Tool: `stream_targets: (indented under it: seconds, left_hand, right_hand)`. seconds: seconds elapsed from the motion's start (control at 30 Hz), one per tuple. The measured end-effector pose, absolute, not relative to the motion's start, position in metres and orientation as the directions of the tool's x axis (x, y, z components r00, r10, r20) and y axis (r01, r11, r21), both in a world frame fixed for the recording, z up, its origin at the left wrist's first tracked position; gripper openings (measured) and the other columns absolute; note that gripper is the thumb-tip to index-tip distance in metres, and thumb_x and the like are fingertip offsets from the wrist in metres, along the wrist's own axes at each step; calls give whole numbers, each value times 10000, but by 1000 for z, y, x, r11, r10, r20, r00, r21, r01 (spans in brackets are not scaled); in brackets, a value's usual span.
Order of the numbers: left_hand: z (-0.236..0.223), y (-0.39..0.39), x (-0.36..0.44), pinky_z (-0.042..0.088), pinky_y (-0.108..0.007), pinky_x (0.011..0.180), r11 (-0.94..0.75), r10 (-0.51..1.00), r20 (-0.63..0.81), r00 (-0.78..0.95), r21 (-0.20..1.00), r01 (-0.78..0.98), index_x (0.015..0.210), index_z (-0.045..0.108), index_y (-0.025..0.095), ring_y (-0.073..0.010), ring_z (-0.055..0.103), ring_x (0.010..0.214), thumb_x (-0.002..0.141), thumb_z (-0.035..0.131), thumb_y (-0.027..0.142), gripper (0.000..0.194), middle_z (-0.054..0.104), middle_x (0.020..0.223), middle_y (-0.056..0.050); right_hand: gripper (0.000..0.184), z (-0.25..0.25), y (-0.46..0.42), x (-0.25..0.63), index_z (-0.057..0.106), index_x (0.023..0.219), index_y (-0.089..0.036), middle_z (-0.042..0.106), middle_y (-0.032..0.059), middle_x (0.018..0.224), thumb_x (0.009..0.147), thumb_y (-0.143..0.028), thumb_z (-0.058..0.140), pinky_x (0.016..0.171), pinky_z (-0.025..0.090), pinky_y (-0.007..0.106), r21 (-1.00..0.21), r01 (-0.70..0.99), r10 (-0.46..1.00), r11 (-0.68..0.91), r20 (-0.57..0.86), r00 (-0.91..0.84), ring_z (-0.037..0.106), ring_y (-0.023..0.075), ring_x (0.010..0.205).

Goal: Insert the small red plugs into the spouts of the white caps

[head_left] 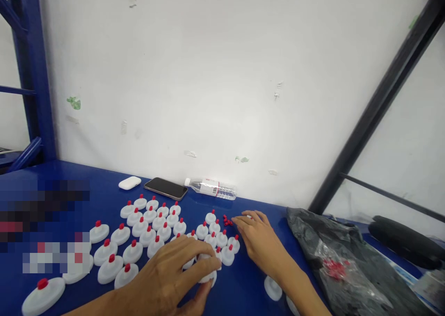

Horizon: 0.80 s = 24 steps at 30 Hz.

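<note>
My left hand [174, 272] is closed around a white domed plastic piece [208, 278], gripping it between thumb and fingers; its top is partly covered by the fingers. Beside a small heap of loose red caps [227, 221], my right hand [255, 232] reaches over the table with fingers stretched out. Its fingertips are at the heap's right edge; whether they touch a cap I cannot tell. Many similar white pieces with red caps on top [139, 226] stand in loose rows to the left and between the hands. An uncapped white piece [273, 288] lies under my right forearm.
Along the wall lie a white case [130, 183], a phone [166, 188] and a clear water bottle [212, 189] on its side. A dark plastic bag [313, 228] and a clear bag of red pieces [335, 268] are at the right. The left edge is pixelated.
</note>
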State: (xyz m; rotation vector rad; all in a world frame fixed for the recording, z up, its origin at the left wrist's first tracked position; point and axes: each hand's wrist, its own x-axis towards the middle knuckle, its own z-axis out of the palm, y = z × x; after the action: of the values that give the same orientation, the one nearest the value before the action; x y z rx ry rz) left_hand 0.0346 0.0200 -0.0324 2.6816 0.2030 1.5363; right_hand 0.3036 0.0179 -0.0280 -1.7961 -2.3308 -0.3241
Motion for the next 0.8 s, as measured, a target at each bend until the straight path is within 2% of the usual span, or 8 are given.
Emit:
stream_targets:
  seconds: [0.1, 0.23, 0.33, 0.43, 0.57, 0.63, 0.73, 0.8]
  left_hand:
    - [-32, 21, 35, 590, -267, 878, -988, 151, 859, 489, 118, 98, 1183, 630, 196, -166, 704, 910, 922, 485, 29, 341, 724, 1006, -58]
    - [-32, 22, 36, 582, -260, 905, -986, 168, 850, 500, 133, 104, 1182, 635, 197, -160, 703, 928, 932, 475, 39, 337, 725, 1020, -54]
    - [-37, 22, 36, 575, -247, 940, -984, 174, 854, 491, 129, 124, 1192, 638, 192, -158, 702, 982, 959, 460, 54, 324, 720, 1055, -61]
    - [-45, 24, 35, 570, -237, 994, -969, 224, 832, 508, 133, 209, 1282, 622, 191, -160, 701, 1069, 1028, 436, 120, 322, 712, 1148, -71]
    - [-50, 31, 33, 570, -257, 1037, -947, 216, 835, 506, 52, 318, 1444, 536, 183, -194, 688, 1170, 1109, 416, 253, 363, 714, 1249, -80]
    - [-50, 33, 33, 586, -252, 1013, -955, 204, 830, 520, 51, 293, 1449, 529, 190, -196, 691, 1166, 1113, 418, 251, 359, 711, 1246, -86]
    - [-48, 33, 33, 605, -222, 956, -967, 240, 795, 557, 143, 212, 1417, 534, 211, -165, 710, 1100, 1114, 377, 187, 342, 673, 1267, -97]
    - [-50, 33, 33, 621, -215, 907, -960, 273, 782, 561, 187, 207, 1409, 533, 217, -153, 721, 1043, 1121, 329, 178, 355, 643, 1308, -107]
  right_hand:
    - [483, -33, 20, 305, 632, 1370, -183, 714, 84, 1345, 967, -14, 426, 1202, 290, 570, 54, 962, 932, 266, 242, -271, 522, 304, 1373]
    - [336, -31, 21, 305, 717, 1227, -196, 779, 84, 1181, 1014, -95, 478, 1190, 311, 576, 38, 964, 936, 264, 232, -266, 583, 295, 1300]
    - [239, -27, 21, 304, 750, 1113, -219, 797, 60, 1079, 989, -108, 579, 1185, 315, 559, 31, 965, 935, 262, 238, -261, 639, 266, 1199]
    - [187, -24, 19, 303, 755, 999, -232, 793, 34, 985, 973, -102, 622, 1170, 334, 532, 25, 966, 934, 257, 251, -255, 674, 235, 1083]
    - [130, -23, 19, 303, 740, 910, -208, 766, 51, 908, 956, -115, 661, 1137, 367, 536, 22, 969, 931, 244, 276, -241, 683, 247, 1010]
    - [139, -23, 19, 305, 730, 906, -199, 759, 55, 898, 968, -110, 642, 1138, 366, 532, 10, 970, 927, 244, 290, -237, 689, 241, 980]
    - [191, -19, 18, 308, 716, 955, -201, 760, 40, 920, 989, -70, 581, 1157, 345, 512, -34, 972, 921, 234, 329, -210, 693, 211, 946]
    - [193, -14, 14, 309, 715, 1021, -222, 766, 29, 981, 994, -79, 588, 1142, 365, 483, -75, 974, 912, 212, 374, -170, 688, 207, 991]
